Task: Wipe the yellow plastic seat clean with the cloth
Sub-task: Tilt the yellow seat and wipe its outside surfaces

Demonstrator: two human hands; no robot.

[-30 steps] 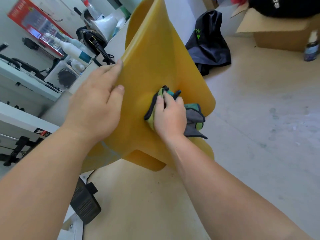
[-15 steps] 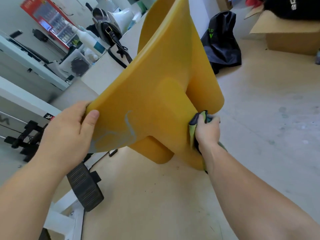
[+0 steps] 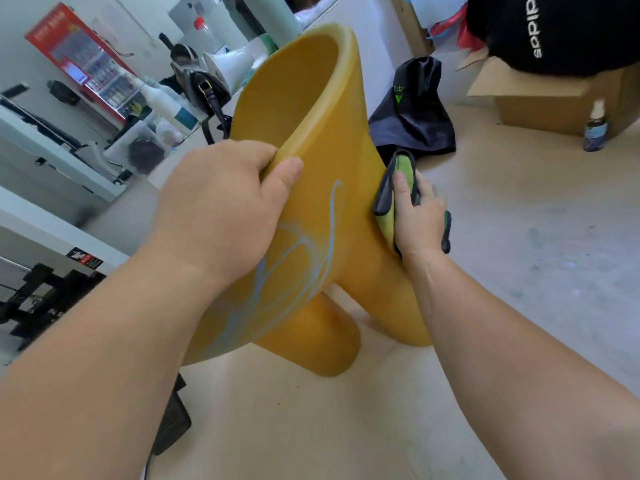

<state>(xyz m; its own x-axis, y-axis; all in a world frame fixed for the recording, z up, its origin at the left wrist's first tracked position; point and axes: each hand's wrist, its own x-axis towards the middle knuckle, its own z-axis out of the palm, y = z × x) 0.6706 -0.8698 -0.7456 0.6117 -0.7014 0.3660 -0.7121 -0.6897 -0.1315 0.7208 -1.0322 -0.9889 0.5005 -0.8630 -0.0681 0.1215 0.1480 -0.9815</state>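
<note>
Bright, even daylight; soft shadows; wide-angle warp at edges; slight blur.

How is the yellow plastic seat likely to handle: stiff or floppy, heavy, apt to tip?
Probably stiff: the yellow seat holds its moulded shape where the left hand grips its rim. Likely light for its size, since one grip steadies it tilted. It might tip if released while the right hand presses the cloth against its side.
</note>
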